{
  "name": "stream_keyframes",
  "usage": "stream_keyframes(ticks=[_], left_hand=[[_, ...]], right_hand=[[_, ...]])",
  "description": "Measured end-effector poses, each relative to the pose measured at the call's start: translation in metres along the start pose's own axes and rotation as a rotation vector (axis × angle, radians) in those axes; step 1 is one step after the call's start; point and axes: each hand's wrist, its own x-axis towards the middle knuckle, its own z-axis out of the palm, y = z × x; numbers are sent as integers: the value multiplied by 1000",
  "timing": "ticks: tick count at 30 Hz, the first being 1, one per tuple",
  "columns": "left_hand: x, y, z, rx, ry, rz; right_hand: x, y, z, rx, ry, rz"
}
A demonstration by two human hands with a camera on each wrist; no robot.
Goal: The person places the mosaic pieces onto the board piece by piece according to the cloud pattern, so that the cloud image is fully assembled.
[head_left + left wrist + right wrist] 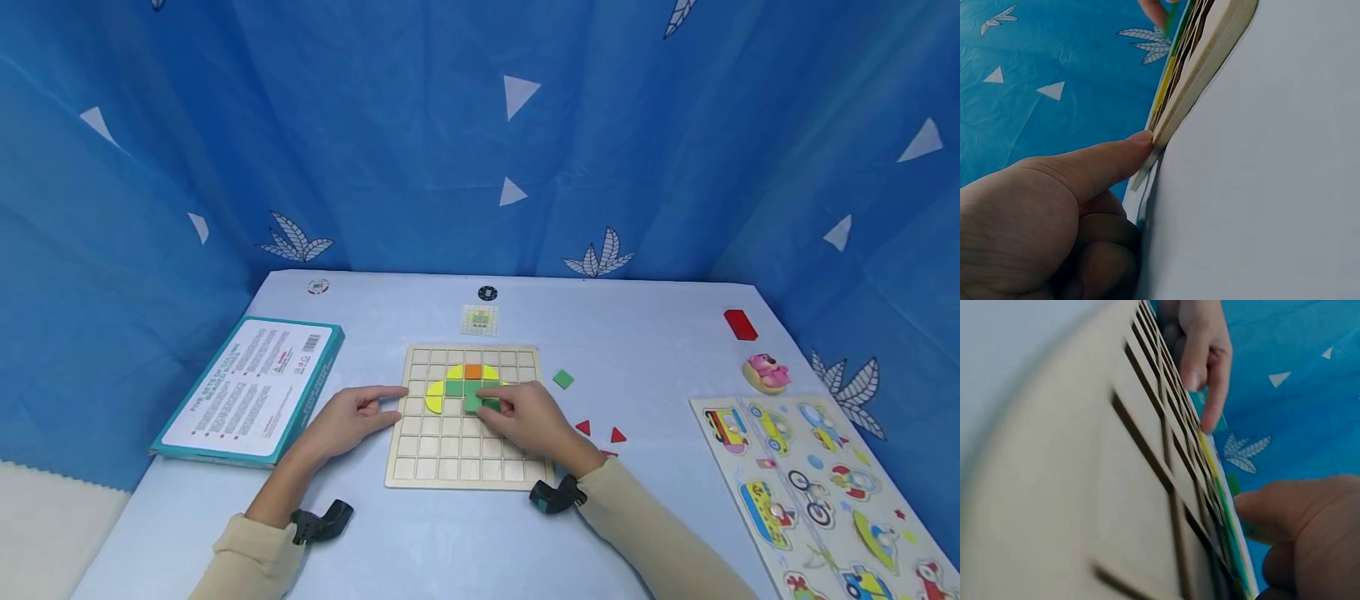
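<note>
A wooden grid board (420, 471) lies on the white table in front of me. In its upper middle sit yellow rounded pieces (435, 398), an orange square tile (473, 372) and green square tiles (453, 388). My right hand (528, 412) is over the board, pinching a green tile (1234, 483) between thumb and fingers; the fingers partly cover the pieces beneath. At the board's left edge, my left hand (348, 421) touches the wood with straight thumb and index finger. Its other fingers are bent in the left wrist view.
A patterned card (479, 320) and a black chip (487, 293) lie behind the board. Right of it are a loose green tile (563, 379) and red triangles (618, 435). A teal box (251, 387) lies left; a picture puzzle (787, 467), pink figurine (768, 372) and red block (741, 325) lie right.
</note>
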Motion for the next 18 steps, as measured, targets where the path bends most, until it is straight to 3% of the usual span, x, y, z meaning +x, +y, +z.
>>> stream_keyframes(ticks=[7, 18], left_hand=[[1, -1, 1, 11, 5, 0], [0, -1, -2, 2, -11, 22]], right_hand=[[-3, 0, 12, -75, 30, -2], [-4, 1, 15, -84, 46, 5]])
